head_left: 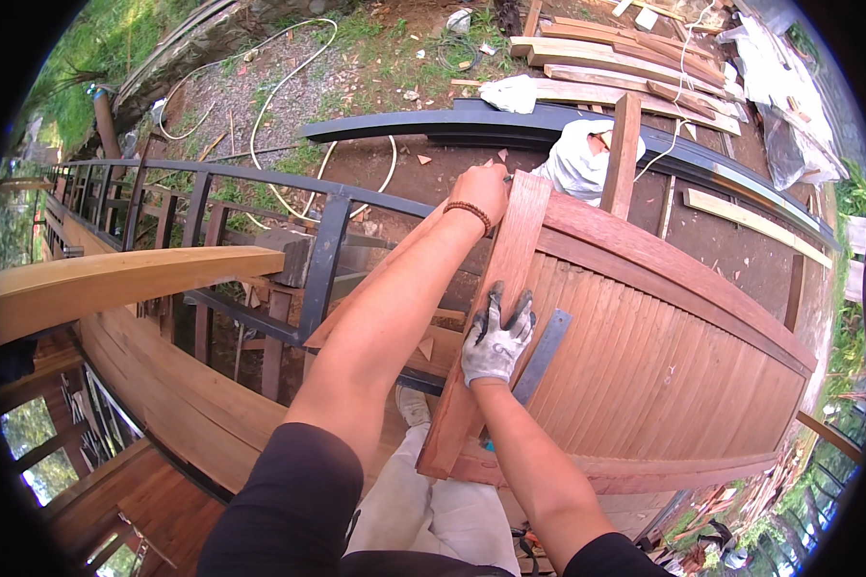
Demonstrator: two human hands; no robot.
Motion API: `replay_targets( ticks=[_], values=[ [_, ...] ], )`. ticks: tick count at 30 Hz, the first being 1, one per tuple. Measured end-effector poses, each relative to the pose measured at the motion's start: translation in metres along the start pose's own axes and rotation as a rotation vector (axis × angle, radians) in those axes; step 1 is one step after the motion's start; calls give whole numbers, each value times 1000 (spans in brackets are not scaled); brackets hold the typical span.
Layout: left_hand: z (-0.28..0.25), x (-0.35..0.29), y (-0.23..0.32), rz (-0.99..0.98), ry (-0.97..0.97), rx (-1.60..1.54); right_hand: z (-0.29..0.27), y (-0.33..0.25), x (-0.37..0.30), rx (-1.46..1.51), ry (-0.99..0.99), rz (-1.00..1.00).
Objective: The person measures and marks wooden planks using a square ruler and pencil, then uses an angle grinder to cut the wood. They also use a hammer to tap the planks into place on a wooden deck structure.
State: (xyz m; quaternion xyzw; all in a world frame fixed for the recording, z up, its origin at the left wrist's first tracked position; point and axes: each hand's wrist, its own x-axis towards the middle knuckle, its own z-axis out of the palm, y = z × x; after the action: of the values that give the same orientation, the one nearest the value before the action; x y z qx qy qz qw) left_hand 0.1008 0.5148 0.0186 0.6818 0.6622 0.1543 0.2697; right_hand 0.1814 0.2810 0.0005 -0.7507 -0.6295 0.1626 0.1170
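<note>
A slatted wooden panel (645,356) with a reddish frame lies in front of me. Across its left end runs a flat reddish board (510,236). My left hand (481,190), bare with a beaded bracelet (470,209) at the wrist, is closed at the board's far end; a small dark tip shows by its fingers, too small to name. My right hand (496,344), in a grey-white work glove, lies on the board with fingers spread. Just right of the glove, a metal straightedge (543,356) rests slanted on the slats; its near end is hidden by my right forearm.
To the left stand a dark metal railing frame (327,260) and a thick curved wooden beam (135,288). Dark metal beams (433,125) lie on the ground beyond, with stacked planks (635,62), a white sack (587,159), an upright post (623,154) and a pale hose (260,125).
</note>
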Motion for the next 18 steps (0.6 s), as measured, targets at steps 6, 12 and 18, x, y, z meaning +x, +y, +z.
replay_targets(
  ticks=[6,12,18],
  values=[
    [2,-6,0,81,-38,121,1,0,-1,0,-8,5],
    [-6,-33,1,141,-146,232,2,-1,-1,4,0,8],
    [-12,-47,-1,145,-224,269,2,2,0,3,9,-2]
  ],
)
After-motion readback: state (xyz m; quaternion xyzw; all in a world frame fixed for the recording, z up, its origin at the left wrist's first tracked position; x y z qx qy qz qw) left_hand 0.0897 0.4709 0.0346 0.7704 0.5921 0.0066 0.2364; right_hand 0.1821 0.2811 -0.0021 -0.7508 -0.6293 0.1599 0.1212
